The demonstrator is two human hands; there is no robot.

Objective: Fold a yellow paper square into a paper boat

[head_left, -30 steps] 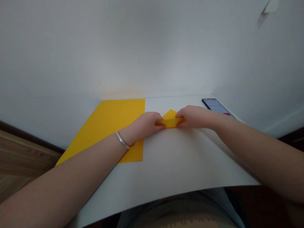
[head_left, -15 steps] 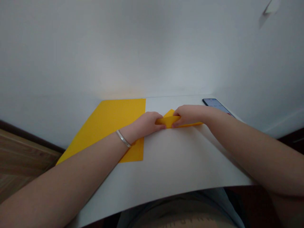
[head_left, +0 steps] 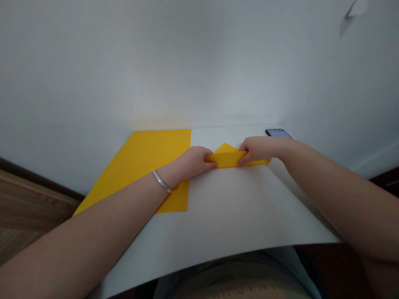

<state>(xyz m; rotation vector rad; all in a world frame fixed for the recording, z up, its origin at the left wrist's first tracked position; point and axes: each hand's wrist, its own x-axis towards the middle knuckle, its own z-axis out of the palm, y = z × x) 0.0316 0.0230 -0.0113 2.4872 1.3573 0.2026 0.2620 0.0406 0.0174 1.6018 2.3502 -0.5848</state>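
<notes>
A folded piece of yellow paper (head_left: pixel 227 159) rests on the white table, with a pointed tip rising at its back and a folded strip along its front. My left hand (head_left: pixel 200 161) pinches the strip's left end between thumb and fingers. Further along the same strip, my right hand (head_left: pixel 252 150) grips it, thumb in front and fingers behind. The paper's right end sticks out just past my right hand. Part of the paper is hidden by both hands.
A large yellow sheet (head_left: pixel 149 149) lies flat on the left of the white table (head_left: pixel 230 207), partly under my left forearm. At the back right lies a phone (head_left: pixel 278 133), partly covered by my right arm. A white wall (head_left: pixel 199 74) borders the table's back edge.
My right hand has slid to the right along the folded strip, baring more of its front. My left hand keeps its place. My right arm now covers more of the phone.
</notes>
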